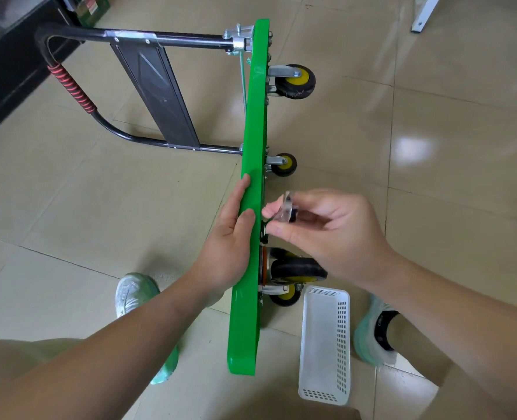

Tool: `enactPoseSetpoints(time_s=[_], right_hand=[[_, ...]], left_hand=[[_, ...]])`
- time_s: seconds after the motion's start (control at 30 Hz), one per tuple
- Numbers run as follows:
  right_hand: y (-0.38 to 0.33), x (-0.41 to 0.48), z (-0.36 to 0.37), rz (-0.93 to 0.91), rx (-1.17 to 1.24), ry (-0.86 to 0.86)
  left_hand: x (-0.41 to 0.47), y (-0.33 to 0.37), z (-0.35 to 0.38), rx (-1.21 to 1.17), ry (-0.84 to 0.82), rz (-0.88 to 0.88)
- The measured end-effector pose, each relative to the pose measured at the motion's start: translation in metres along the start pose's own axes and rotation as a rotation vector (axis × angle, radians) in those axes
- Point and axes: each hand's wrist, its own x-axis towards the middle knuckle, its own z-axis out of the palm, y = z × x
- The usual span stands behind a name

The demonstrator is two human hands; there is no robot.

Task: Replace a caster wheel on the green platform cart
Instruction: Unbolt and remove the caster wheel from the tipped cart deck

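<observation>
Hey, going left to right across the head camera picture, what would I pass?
In order: red grip → black panel → green deck → white basket → right shoe.

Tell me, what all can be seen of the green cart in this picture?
The cart stands on one long edge on the tiled floor, seen edge-on. Its deck is glossy green. A black tube handle with a red-wrapped grip and a dark panel sticks out left. Four casters with black tyres and yellow hubs point right. The left hand rests flat on the deck; the right hand pinches a small blurred part near the underside.
</observation>
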Motion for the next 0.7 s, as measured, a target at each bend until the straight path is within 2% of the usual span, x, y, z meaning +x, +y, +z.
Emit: enactPoseSetpoints(time_s=[0.1,0.23,0.3,0.47,0.7], right_hand=[[0.0,-0.004,0.001,-0.063,-0.04,0.013],[-0.008,0.017,-0.013,-0.057,-0.021,0.122],[-0.006,0.034,-0.022,0.013,-0.018,0.144],[0.027,0.066,-0.029,0.322,0.093,0.104],[0.063,0.083,-0.02,0.46,0.125,0.073]], left_hand=[[0.0,-0.001,0.0,-0.022,-0.005,-0.011],[-0.002,0.001,0.0,-0.004,-0.006,-0.006],[-0.003,0.003,-0.001,0.003,-0.012,-0.013],[-0.001,0.005,-0.003,0.018,-0.033,-0.019],[0.006,0.002,-0.001,0.021,-0.02,-0.003]])
